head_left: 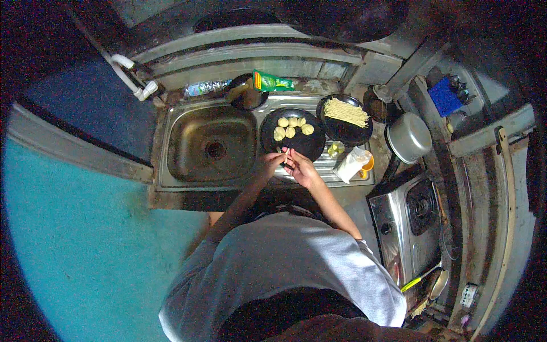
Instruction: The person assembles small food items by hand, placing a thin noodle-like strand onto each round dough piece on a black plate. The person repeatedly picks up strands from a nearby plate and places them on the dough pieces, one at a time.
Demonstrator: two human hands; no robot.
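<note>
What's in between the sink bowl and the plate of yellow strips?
In the head view, a black plate with yellow balls lies between the sink bowl and the plate of yellow strips.

Left hand [272,164] and right hand [303,170] meet at the near edge of a black plate [310,147] with pale balls [292,122] (anything pinched there's too tiny to tell). Sink's [191,145] left, yellowish noodles [346,112] right.
</note>
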